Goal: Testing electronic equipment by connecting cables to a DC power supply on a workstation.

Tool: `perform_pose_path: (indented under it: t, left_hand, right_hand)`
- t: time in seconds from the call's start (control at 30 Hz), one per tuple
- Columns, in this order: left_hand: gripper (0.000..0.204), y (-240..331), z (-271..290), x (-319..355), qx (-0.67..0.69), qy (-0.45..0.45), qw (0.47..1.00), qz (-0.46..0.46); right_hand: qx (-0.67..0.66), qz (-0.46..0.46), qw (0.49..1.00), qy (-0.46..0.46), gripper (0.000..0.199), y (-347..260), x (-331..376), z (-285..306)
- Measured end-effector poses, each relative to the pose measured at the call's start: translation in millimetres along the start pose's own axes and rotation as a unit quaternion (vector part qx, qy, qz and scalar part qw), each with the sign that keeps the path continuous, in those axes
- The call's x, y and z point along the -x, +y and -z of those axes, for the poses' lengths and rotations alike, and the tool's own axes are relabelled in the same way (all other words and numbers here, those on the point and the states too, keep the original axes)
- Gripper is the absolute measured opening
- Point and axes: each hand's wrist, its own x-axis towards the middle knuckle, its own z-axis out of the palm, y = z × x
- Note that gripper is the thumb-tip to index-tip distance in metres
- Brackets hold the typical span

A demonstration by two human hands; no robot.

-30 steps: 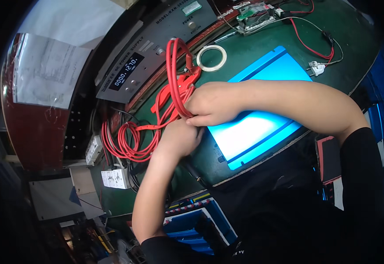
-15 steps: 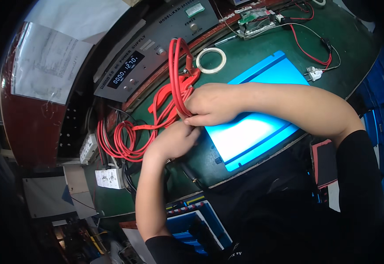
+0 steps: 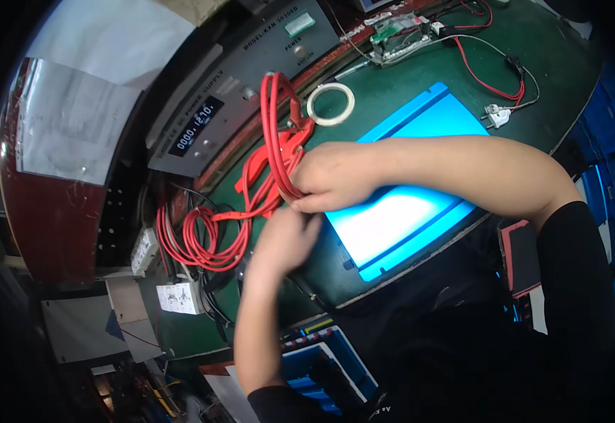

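Note:
Two thick red cables [image 3: 273, 137] loop up from the power supply and come down to my right hand [image 3: 336, 176]. That hand is closed around their lower end, beside the left edge of a flat, shiny blue metal case [image 3: 399, 222]. Just below it is my left hand [image 3: 288, 238], its fingers curled in near the same spot; what they pinch is hidden. Red clamps [image 3: 255, 166] lie behind the hands, against the foot of the supply. The connection at the end of the case is covered by my hands.
A grey power supply [image 3: 237, 92] with a lit display stands at the back left. Coiled red wire [image 3: 202, 240] and white sockets [image 3: 178, 298] lie left. Behind the case are a tape roll [image 3: 331, 104], a circuit board [image 3: 399, 39] and a white plug [image 3: 498, 115].
My left hand and forearm have shifted slightly right and down, with some blur. My right hand stays on the red cables. The whole view has tilted a little.

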Motion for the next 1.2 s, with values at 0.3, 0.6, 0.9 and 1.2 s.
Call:
perform_pose_path:
  t: [0.3,0.6,0.9,1.2]
  left_hand:
    - [0.022,6.0,-32.0,14.0,-0.317,0.151,0.936,0.027]
    - [0.028,6.9,-17.1,-2.4,-0.198,0.079,0.976,0.033]
    - [0.032,1.9,-9.2,-4.5,-0.214,0.049,0.974,-0.054]
    - [0.032,-1.3,-36.0,1.4,-0.327,0.148,0.933,-0.002]
  right_hand:
    - [-0.015,0.017,1.0,-0.007,0.034,-11.1,-5.0,5.9]
    - [-0.01,0.002,1.0,-0.017,0.034,6.4,2.8,1.3]
    - [-0.002,0.013,1.0,-0.021,0.032,9.1,2.6,2.2]
    - [-0.003,0.006,0.999,-0.033,0.029,6.0,1.5,-0.4]
